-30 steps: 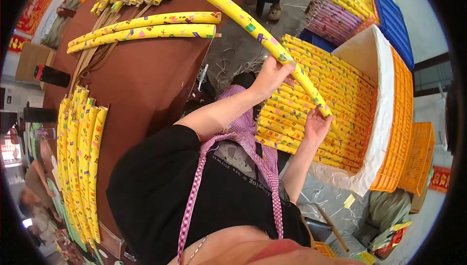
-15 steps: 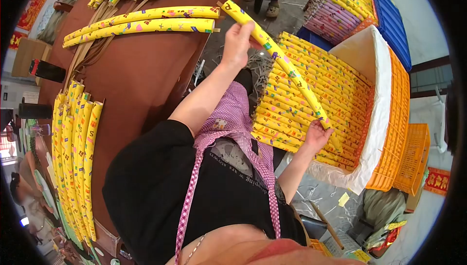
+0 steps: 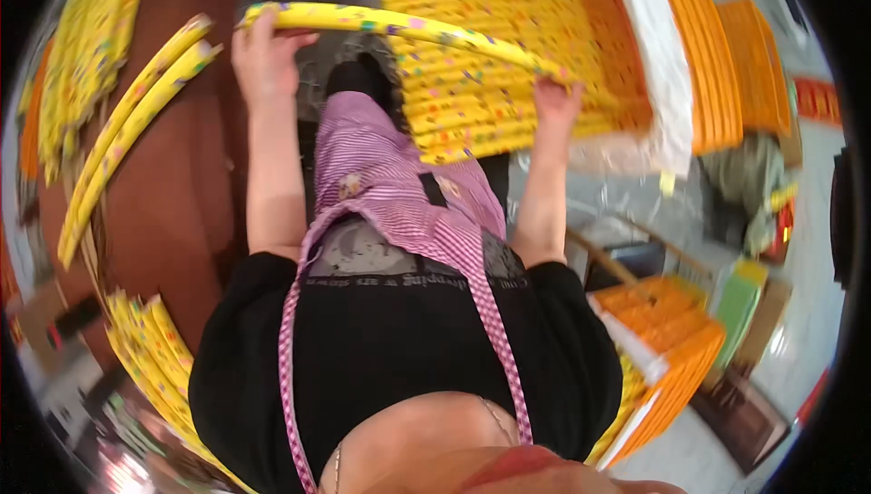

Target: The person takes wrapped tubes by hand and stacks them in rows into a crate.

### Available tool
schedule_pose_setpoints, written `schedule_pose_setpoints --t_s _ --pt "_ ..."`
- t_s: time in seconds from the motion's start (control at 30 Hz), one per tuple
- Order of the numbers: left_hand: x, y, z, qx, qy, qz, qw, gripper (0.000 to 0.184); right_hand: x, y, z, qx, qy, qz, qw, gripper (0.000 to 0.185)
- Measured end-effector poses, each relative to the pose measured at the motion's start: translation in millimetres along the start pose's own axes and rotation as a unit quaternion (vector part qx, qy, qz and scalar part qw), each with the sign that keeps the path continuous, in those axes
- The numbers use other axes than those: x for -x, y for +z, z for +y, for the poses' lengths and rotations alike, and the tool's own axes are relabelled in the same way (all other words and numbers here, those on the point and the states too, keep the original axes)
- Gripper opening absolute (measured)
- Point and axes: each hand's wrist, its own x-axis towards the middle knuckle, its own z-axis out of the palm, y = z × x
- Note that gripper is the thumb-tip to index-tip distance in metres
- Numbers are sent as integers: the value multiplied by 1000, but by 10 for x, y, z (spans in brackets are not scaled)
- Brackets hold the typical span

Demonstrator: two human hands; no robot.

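A long yellow printed tube (image 3: 399, 22) spans the space between my two hands and looks bowed through the wide lens. Near its left end, my left hand (image 3: 265, 63) grips it with the thumb side up. My right hand (image 3: 557, 102) holds the tube close to its other end, above the crate. Below and behind it, rows of similar yellow tubes (image 3: 472, 117) lie stacked in an orange crate (image 3: 703, 58) with a white liner (image 3: 649, 49). Two more tubes (image 3: 136, 122) lie side by side on the brown table at left.
The brown table (image 3: 181, 185) runs along my left, with bundles of yellow tubes at its far end (image 3: 95, 49) and near end (image 3: 150, 349). Another orange crate (image 3: 667, 322) stands near my right elbow. Scraps litter the grey floor (image 3: 590, 190).
My view has swung, so the table and crate sit differently in frame. The tube is still in both hands, now closer to level than its earlier steep slant; the left hand is nearer its end.
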Motion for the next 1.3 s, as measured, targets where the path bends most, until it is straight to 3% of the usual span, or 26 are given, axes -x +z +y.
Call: schedule_pose_setpoints --t_s 0.17,0.23,0.37,0.47,0.6,0.67,0.8,0.87,0.93,1.0,1.07,1.1,1.13,1.17,1.2,1.23,1.27,1.3 --pt "66 -320 -241 -78 -143 -110 981 18 43 226 47 38 -113 86 989 35" --pt "73 -445 -313 -101 -218 -192 952 18 -7 127 38 41 -61 140 987 24" --pt "178 -577 -463 -149 -283 -285 903 21 -21 98 69 67 -81 182 978 19" --pt "335 -555 -617 -130 -271 -284 911 18 -192 -190 -46 92 -48 123 987 24" --pt "499 -673 -1022 -166 -332 -302 878 29 -148 -143 -165 167 -51 112 978 34" --pt "600 -612 -1123 -151 -348 -296 877 31 -265 -278 -294 194 -39 49 979 35" --pt "685 -641 -1537 -130 -365 -287 876 30 27 22 -274 252 -60 67 964 36" --pt "764 -607 -1735 -108 -371 -274 881 31 215 228 -151 380 -77 163 907 40" --pt "858 -565 -1888 -120 -374 -286 874 31 233 88 -145 413 -65 112 901 43" --pt "921 -540 -2037 -184 -346 -310 866 34 294 -27 -110 444 -54 64 892 46" --pt "954 -480 -2086 -227 -337 -326 854 35 385 -114 49 490 -84 154 854 50" --pt "962 -462 -2119 -293 -283 -354 842 36 375 -256 98 492 -83 156 852 50" --pt "968 -446 -2154 -357 -227 -378 823 37 362 -470 145 591 -139 93 789 48" --pt "971 -440 -2209 -356 -230 -377 823 37 366 -602 200 678 -189 28 710 45" --pt "971 -448 -2286 -402 -166 -384 815 36 491 -465 290 679 -185 31 709 45" --pt "979 -471 -2344 -446 -102 -390 799 35 754 -114 426 746 -178 17 642 45" --pt "988 -475 -2369 -449 -109 -388 797 35 923 64 525 805 -168 2 569 45" --pt "979 -443 -2375 -461 -76 -393 792 35 778 -209 556 831 -283 -61 475 41"
